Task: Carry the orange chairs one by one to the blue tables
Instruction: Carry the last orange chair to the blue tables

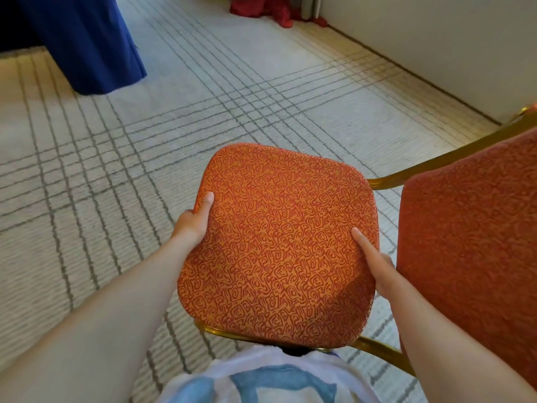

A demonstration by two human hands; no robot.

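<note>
orange chair point(276, 242) sits between our outstretched arms; our left hand point(193, 219) grips the seat's left edge, thumb on top, our right hand point(374, 263) the right edge. blue worktop point(84, 45) stands well apart.

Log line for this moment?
left hand: grips orange chair seat | right hand: grips seat | blue table: upper left, apart

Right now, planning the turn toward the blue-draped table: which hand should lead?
Probably left: the left hand grips the orange chair on the side nearer the blue-draped table; right hand holds the far side.
</note>
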